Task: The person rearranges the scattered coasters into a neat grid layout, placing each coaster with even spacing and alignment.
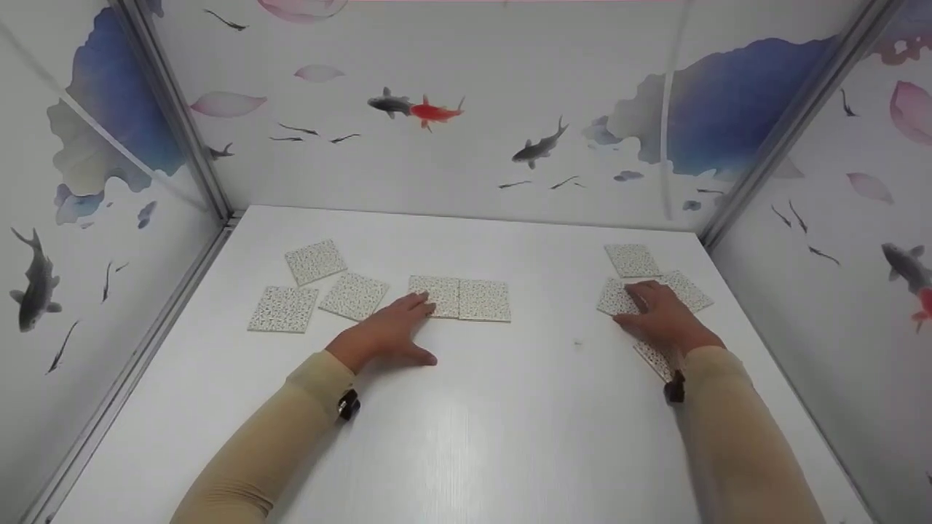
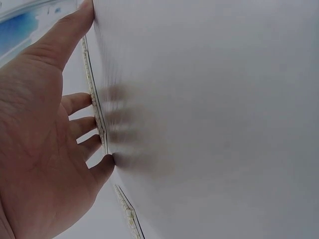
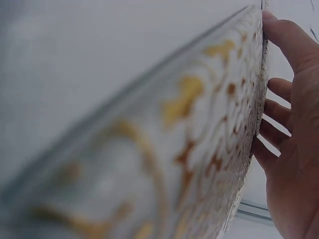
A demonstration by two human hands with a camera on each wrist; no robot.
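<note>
Two square speckled tiles lie edge to edge mid-table. My left hand (image 1: 386, 331) has its fingertips on the left tile (image 1: 444, 289) of this pair, thumb spread away on the table; its partner, the right tile (image 1: 486, 300), is untouched. In the left wrist view, the left hand's fingers (image 2: 82, 128) look nearly straight along the thin tile edge. Over at the right, my right hand (image 1: 662, 316) touches another speckled tile (image 1: 613, 298), fingers on its top and thumb by its near edge. Part of a tile (image 1: 653, 358) shows beneath the right wrist.
Three loose tiles lie on the left: an upper one (image 1: 315, 262), a lower one (image 1: 282, 309) and an inner one (image 1: 354, 295). Beside the right hand are a back tile (image 1: 630, 259) and a side tile (image 1: 688, 290). Printed walls enclose the white table (image 1: 466, 422).
</note>
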